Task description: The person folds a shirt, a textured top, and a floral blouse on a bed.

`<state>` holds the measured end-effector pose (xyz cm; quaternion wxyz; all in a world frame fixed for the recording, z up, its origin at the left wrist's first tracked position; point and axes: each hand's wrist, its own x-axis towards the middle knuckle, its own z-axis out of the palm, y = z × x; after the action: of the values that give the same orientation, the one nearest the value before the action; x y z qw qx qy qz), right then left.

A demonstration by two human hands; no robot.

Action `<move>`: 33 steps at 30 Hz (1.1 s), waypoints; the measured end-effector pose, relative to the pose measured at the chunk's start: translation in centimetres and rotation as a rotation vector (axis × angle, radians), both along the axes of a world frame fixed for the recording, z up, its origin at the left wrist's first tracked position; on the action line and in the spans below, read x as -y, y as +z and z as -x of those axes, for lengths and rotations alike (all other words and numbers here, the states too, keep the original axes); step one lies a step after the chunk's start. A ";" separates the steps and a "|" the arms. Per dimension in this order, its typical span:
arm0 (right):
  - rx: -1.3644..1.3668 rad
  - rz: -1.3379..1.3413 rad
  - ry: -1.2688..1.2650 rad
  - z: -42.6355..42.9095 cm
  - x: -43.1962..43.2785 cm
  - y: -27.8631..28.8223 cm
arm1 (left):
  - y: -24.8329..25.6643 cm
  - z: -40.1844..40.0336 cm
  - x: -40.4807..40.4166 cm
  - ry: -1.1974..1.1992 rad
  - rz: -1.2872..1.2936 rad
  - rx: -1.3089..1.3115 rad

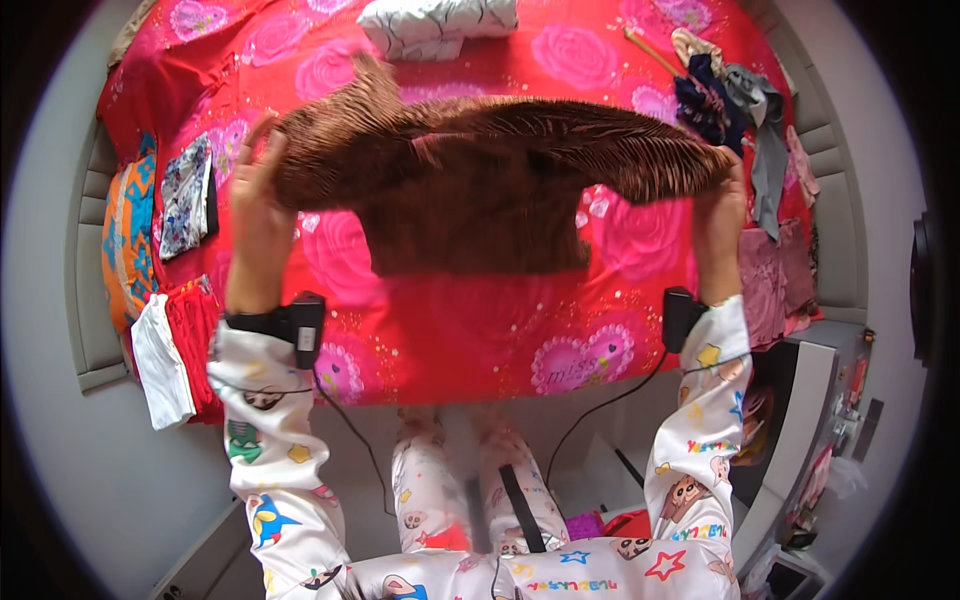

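A brown pleated garment (480, 202), dark and shiny, is stretched between my two hands above the bed. My left hand (259, 180) grips its left end, with the thumb on the near side. At the other end, my right hand (724, 187) pinches the cloth near its tip. The garment's middle hangs down towards me, and a loose flap sticks up at its upper left. Motion blurs part of the cloth, so its exact kind cannot be made out. Beneath it spreads a red bedsheet (465, 330) printed with pink roses and hearts.
Folded floral cloth (186, 196), white cloth (161, 364) and an orange-and-blue pillow (129, 232) line the bed's left side. A white patterned bundle (439, 26) lies at the far side. On the right are dark blue and grey clothes (750, 97), folded pink garments (765, 289) and a cabinet (814, 390).
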<state>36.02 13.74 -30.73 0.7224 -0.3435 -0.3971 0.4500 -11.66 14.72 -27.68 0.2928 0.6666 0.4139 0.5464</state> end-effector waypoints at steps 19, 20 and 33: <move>0.610 1.029 0.057 0.3 24.2 -25.0 | -25.1 2.5 19.9 0.771 1.267 0.589; 0.568 1.053 0.013 1.9 24.5 -26.2 | -27.0 3.2 21.6 0.814 1.322 0.660; 0.048 1.069 -0.190 1.5 24.4 -24.0 | -23.8 1.1 21.7 0.721 0.935 0.822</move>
<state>34.55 -10.66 -54.70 0.4751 -0.7077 -0.0962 0.5140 -12.77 -7.01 -51.47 0.4811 0.0340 0.6553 0.5814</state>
